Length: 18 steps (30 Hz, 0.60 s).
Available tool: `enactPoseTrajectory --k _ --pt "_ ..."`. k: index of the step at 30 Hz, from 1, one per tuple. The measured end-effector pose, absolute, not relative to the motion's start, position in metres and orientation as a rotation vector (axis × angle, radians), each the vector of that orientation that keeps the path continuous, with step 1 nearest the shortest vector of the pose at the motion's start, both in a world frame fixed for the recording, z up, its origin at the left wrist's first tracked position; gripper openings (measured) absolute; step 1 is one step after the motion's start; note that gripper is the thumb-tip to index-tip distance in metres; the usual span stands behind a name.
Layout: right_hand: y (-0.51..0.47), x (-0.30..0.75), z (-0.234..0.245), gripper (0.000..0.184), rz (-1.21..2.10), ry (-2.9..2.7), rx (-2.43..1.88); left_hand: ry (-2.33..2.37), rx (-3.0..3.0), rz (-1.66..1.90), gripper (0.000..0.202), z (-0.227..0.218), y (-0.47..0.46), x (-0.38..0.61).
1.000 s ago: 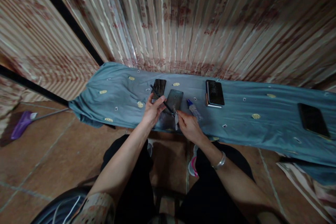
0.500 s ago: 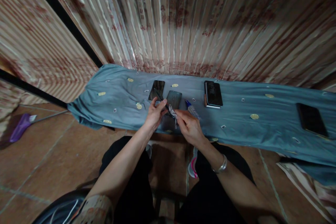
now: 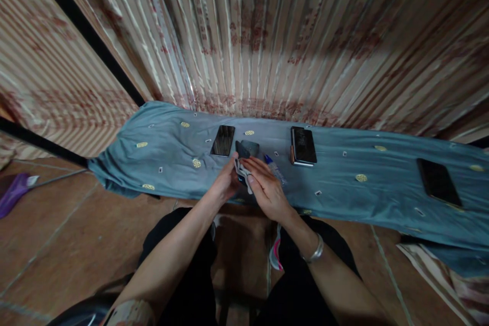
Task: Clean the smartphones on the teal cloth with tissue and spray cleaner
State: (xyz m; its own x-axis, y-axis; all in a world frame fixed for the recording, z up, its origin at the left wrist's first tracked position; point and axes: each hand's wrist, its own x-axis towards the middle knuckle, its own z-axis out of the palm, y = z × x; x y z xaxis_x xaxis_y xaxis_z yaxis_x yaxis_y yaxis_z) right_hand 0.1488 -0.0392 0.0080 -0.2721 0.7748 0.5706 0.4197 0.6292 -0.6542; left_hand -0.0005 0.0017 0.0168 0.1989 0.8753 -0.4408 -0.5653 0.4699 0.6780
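My left hand is closed around a dark phone, tilted above the bench and partly covered by my fingers. In my right hand is a small grey cloth, pressed against the held phone. Just behind them a greyish phone lies on the blue-green bedsheet, partly hidden by the held one. To its left rests a black phone, face up. A clear bottle with a blue top lies beside my right hand.
Toward the right, a stack of phones sits on the sheet-covered bench. Another dark phone lies farther right. A striped curtain hangs behind. Black poles and a purple broom stand at the left.
The held phone has turned from nearly edge-on to show more of its flat side. My right hand with the cloth has moved left onto it. The view has shifted slightly.
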Motion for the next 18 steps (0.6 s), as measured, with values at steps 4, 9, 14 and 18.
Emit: enactPoseTrajectory --k 4,9,14,18 --pt "-0.032 0.151 0.000 0.052 0.492 -1.953 -1.026 0.902 0.313 1.092 0.034 0.017 0.003 0.008" --pt "-0.021 0.154 -0.007 0.056 0.469 -1.950 -1.097 0.816 0.316 1.091 0.024 0.025 0.001 0.018" --pt "-0.007 0.163 -0.010 0.057 0.460 -1.909 -1.163 0.735 0.380 1.082 0.034 0.022 0.000 0.028" --pt "0.010 0.176 -0.012 0.062 0.502 -1.841 -1.215 0.760 0.429 1.034 0.037 0.010 0.004 0.036"
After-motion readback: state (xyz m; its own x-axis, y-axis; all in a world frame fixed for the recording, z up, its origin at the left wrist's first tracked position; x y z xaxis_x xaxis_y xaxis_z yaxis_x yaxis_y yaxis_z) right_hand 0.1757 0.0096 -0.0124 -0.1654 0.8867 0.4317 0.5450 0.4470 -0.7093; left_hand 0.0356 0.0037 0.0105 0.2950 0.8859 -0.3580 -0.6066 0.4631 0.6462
